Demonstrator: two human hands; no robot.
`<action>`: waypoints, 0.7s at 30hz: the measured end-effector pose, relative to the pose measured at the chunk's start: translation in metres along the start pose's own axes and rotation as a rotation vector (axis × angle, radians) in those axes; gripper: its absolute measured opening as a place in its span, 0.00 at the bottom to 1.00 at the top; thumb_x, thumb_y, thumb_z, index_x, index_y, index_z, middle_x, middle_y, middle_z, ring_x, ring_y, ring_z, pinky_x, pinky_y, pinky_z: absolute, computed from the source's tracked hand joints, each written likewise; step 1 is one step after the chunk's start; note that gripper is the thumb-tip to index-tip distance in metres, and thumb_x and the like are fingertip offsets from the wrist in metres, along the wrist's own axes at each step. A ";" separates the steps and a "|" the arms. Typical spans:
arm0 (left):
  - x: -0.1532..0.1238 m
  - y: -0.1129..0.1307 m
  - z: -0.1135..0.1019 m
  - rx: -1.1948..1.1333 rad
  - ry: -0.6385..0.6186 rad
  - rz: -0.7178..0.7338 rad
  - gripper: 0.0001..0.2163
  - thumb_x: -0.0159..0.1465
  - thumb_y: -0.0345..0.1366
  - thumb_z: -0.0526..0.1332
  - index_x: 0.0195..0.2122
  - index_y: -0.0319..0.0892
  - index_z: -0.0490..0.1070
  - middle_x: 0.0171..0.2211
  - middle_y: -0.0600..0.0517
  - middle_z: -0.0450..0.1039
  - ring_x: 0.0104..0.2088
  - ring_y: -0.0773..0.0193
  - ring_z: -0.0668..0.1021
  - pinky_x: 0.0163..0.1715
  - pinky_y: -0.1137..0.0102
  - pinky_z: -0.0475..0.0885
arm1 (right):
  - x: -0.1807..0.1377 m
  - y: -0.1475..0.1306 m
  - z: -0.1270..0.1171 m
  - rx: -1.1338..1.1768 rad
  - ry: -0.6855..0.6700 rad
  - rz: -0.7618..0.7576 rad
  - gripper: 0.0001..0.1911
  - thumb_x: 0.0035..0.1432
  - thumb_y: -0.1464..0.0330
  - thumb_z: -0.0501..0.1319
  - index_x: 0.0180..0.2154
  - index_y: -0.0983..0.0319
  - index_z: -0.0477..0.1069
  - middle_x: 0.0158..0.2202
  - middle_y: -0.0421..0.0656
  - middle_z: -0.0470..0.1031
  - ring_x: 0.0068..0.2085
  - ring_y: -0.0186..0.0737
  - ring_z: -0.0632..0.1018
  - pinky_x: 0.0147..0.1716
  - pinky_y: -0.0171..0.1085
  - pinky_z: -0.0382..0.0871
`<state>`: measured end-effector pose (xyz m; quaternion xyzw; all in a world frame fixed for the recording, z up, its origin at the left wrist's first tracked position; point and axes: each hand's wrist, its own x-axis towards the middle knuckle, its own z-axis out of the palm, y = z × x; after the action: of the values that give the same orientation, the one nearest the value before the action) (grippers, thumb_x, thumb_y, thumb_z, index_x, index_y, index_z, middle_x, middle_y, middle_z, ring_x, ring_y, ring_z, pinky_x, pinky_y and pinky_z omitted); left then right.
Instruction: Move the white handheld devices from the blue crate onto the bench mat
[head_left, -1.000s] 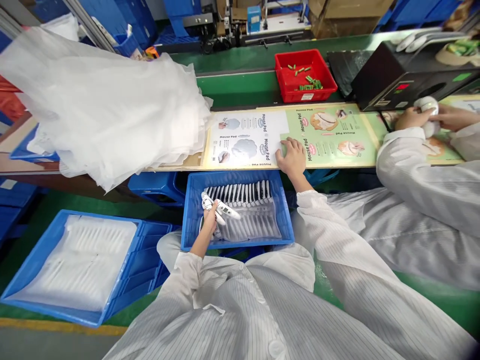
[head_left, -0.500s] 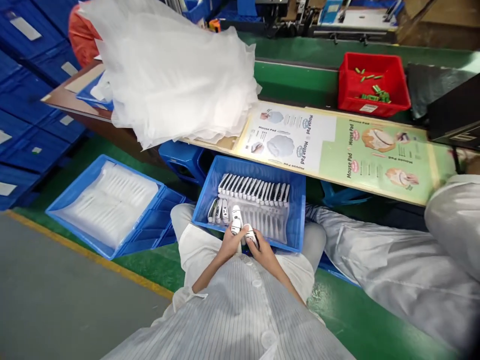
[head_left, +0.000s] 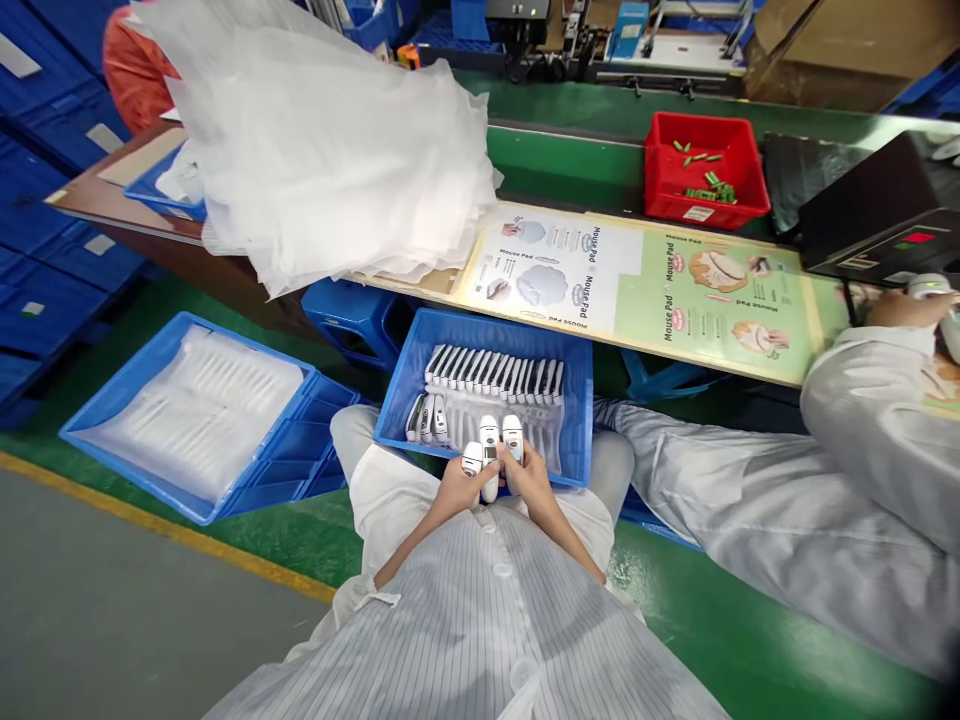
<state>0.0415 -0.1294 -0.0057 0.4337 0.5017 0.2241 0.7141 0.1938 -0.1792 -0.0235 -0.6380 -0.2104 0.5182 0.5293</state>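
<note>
At the far left, a blue plastic crate (head_left: pixel 120 375) is holding a white padded liner, and above it a loose pile of translucent plastic bags (head_left: pixel 322 150) is spilling over the edge of the surface (head_left: pixel 127 170). Nearer the middle, the person's forearms are angling inward, with both hands close together just above the near side of a second blue crate (head_left: pixel 480 325). The left hand (head_left: pixel 465 485) is curling around a white handheld device (head_left: pixel 472 459), and the right hand (head_left: pixel 531 475) is closing on a second white handheld device (head_left: pixel 512 435). A third white handheld device (head_left: pixel 489 458) is standing between them; I can't tell which hand has it, since fingers are covering its lower part. Behind them, a row of units (head_left: pixel 491 372) is standing in the crate, too small to make out in detail. Further right, a red bin (head_left: pixel 705 205) of small green parts is sitting beyond a printed mouse pad board (head_left: pixel 712 300), and a co-worker's hand (head_left: pixel 904 310) is working at the frame's edge, partly cut off.
</note>
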 end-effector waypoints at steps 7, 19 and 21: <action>-0.004 -0.017 -0.001 0.266 -0.175 0.027 0.28 0.58 0.58 0.76 0.46 0.38 0.78 0.34 0.47 0.84 0.29 0.58 0.84 0.28 0.67 0.77 | 0.002 0.008 -0.007 0.119 0.013 0.239 0.29 0.49 0.48 0.80 0.41 0.62 0.80 0.37 0.44 0.82 0.36 0.40 0.79 0.36 0.37 0.73; -0.014 -0.029 -0.026 -0.016 -0.325 -0.033 0.39 0.66 0.67 0.67 0.65 0.40 0.66 0.41 0.44 0.84 0.38 0.53 0.88 0.38 0.62 0.82 | -0.003 0.010 -0.013 0.079 -0.044 0.112 0.25 0.48 0.49 0.78 0.37 0.61 0.78 0.34 0.42 0.81 0.33 0.39 0.76 0.36 0.37 0.70; -0.012 -0.031 -0.022 -0.031 -0.255 -0.046 0.40 0.64 0.67 0.69 0.64 0.41 0.66 0.41 0.45 0.84 0.34 0.54 0.87 0.35 0.63 0.82 | -0.004 0.012 -0.009 0.041 -0.031 0.097 0.27 0.48 0.47 0.78 0.36 0.61 0.78 0.33 0.43 0.80 0.32 0.39 0.75 0.35 0.37 0.70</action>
<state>0.0134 -0.1456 -0.0283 0.4360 0.4130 0.1582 0.7837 0.1975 -0.1906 -0.0332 -0.6286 -0.1765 0.5572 0.5131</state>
